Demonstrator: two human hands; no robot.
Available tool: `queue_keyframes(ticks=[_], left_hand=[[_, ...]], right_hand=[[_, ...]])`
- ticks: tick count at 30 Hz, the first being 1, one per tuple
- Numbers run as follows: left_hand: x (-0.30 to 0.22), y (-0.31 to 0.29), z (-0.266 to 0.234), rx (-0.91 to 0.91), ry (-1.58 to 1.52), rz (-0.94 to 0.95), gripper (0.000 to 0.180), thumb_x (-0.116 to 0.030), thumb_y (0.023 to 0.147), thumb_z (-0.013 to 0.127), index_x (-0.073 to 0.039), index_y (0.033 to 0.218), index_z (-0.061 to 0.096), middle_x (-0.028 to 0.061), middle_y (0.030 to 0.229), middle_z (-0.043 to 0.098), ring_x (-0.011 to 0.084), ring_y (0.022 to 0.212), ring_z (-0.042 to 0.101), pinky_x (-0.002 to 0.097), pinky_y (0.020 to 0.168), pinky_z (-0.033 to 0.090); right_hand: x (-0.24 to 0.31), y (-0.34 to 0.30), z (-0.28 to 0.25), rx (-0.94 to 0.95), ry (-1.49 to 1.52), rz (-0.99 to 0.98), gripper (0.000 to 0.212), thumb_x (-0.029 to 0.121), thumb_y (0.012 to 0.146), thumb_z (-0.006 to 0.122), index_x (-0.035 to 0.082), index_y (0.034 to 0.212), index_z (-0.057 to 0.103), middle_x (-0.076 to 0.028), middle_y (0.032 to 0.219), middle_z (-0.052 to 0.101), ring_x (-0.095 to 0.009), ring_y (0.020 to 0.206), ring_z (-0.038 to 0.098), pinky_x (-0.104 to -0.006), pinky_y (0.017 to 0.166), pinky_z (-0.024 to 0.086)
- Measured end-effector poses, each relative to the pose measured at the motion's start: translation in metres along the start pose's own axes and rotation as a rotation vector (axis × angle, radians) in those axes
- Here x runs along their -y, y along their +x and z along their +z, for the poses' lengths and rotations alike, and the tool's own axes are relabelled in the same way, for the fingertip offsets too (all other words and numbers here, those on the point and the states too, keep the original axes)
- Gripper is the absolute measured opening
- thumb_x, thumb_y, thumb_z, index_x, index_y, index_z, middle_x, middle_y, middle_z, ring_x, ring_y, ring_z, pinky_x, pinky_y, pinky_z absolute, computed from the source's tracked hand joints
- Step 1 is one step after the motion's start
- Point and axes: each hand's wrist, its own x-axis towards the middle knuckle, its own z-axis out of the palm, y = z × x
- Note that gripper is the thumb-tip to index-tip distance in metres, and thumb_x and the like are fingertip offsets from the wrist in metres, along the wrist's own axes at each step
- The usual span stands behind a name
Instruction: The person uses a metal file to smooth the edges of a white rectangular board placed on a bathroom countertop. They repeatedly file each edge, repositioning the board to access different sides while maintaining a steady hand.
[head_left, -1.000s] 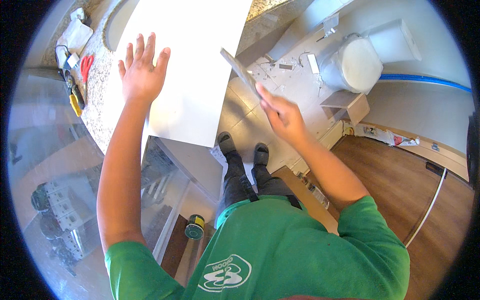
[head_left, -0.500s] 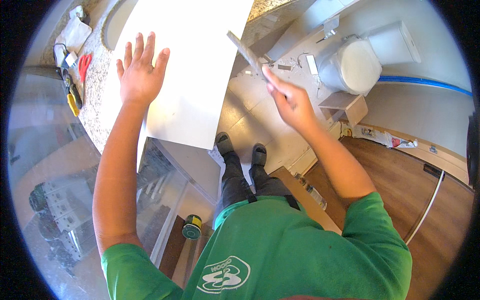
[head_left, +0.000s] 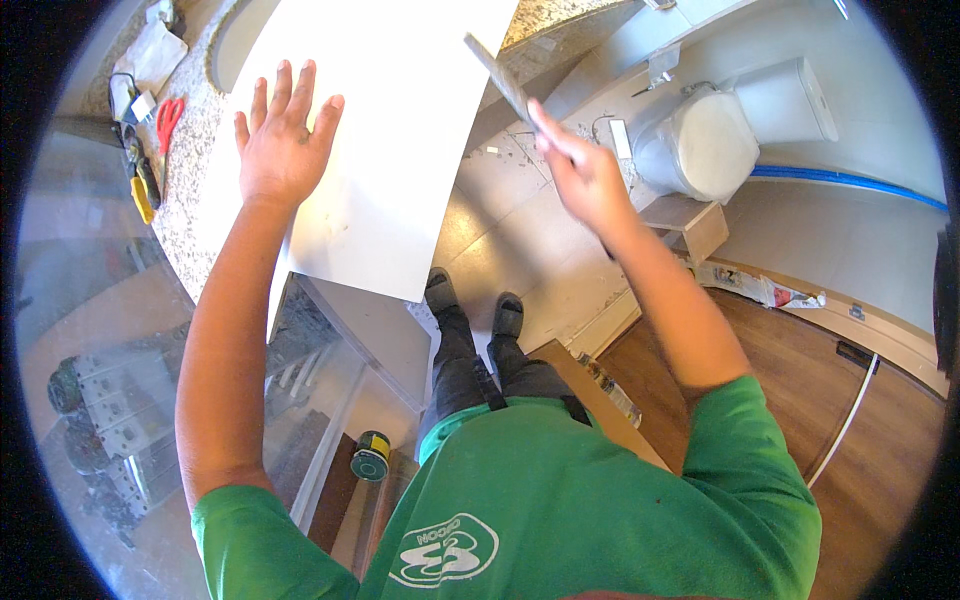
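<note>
A white board (head_left: 390, 200) lies across the speckled stone counter, its near end jutting out past the counter. My left hand (head_left: 284, 150) rests flat on the board with the fingers spread, holding nothing. Off the board's right edge, my right hand (head_left: 585, 170) is closed round one end of a long, flat grey file (head_left: 497, 75). The file slants up and left from my fist, its far end by the board's right edge. I cannot tell whether it touches that edge. Its gripped end is hidden in my fingers.
Red-handled scissors (head_left: 168, 122) and yellow-handled pliers (head_left: 141, 198) lie on the counter (head_left: 178, 235) at the left. A toilet (head_left: 712, 145) stands at the far right, near scattered debris. A green can (head_left: 370, 456) sits low by my left side. Behind my right arm is a brown wooden surface (head_left: 770, 385).
My right hand and the file have shifted slightly forward along the board's right edge. My left hand stays flat on the board. The whole view has tilted a little.
</note>
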Motion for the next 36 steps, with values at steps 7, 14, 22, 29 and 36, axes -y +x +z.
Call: queue_keyframes(ticks=[7, 14, 22, 29, 36], left_hand=[[-0.001, 0.0, -0.003, 0.008, -0.005, -0.003, 0.073, -0.07, 0.103, 0.028, -0.031, 0.164, 0.029, 0.0039, 0.172, 0.024, 0.0281, 0.16, 0.015, 0.0526, 0.129, 0.007], [-0.001, 0.0, -0.002, 0.014, 0.013, -0.007, 0.073, -0.07, 0.104, 0.028, -0.031, 0.164, 0.028, 0.004, 0.172, 0.024, 0.0284, 0.16, 0.016, 0.053, 0.129, 0.008], [-0.001, -0.001, -0.004, 0.014, -0.004, -0.012, 0.073, -0.07, 0.103, 0.029, -0.031, 0.165, 0.027, 0.0036, 0.172, 0.024, 0.0283, 0.16, 0.015, 0.0524, 0.129, 0.007], [0.0, -0.001, 0.001, -0.001, -0.024, -0.018, 0.073, -0.071, 0.102, 0.03, -0.031, 0.164, 0.028, 0.003, 0.172, 0.024, 0.0278, 0.16, 0.014, 0.0516, 0.129, 0.007], [0.003, -0.001, 0.008, -0.038, 0.016, -0.001, 0.073, -0.071, 0.103, 0.03, -0.032, 0.164, 0.029, 0.0034, 0.171, 0.025, 0.0283, 0.16, 0.015, 0.0528, 0.129, 0.008]], right_hand=[[0.005, 0.061, -0.009, 0.012, -0.046, 0.091, 0.038, 0.027, 0.105, 0.06, 0.027, 0.143, 0.062, -0.022, 0.118, 0.073, -0.009, 0.089, 0.067, -0.0297, 0.084, 0.054], [0.009, 0.044, -0.006, 0.057, -0.078, 0.136, 0.04, 0.022, 0.106, 0.06, 0.026, 0.146, 0.061, -0.012, 0.125, 0.074, -0.012, 0.105, 0.068, -0.0289, 0.094, 0.052], [-0.002, 0.04, -0.003, 0.044, -0.013, 0.021, 0.039, 0.024, 0.104, 0.062, 0.026, 0.143, 0.063, -0.006, 0.071, 0.058, -0.009, 0.068, 0.05, -0.0276, 0.068, 0.049], [0.037, -0.094, -0.001, 0.208, 0.042, -0.026, 0.056, -0.001, 0.099, 0.059, 0.02, 0.151, 0.056, -0.011, 0.079, 0.064, -0.01, 0.074, 0.058, -0.0268, 0.071, 0.051], [0.027, -0.047, 0.007, 0.114, 0.045, 0.025, 0.049, 0.005, 0.1, 0.061, 0.018, 0.147, 0.059, -0.012, 0.094, 0.075, -0.009, 0.078, 0.062, -0.027, 0.076, 0.052]])
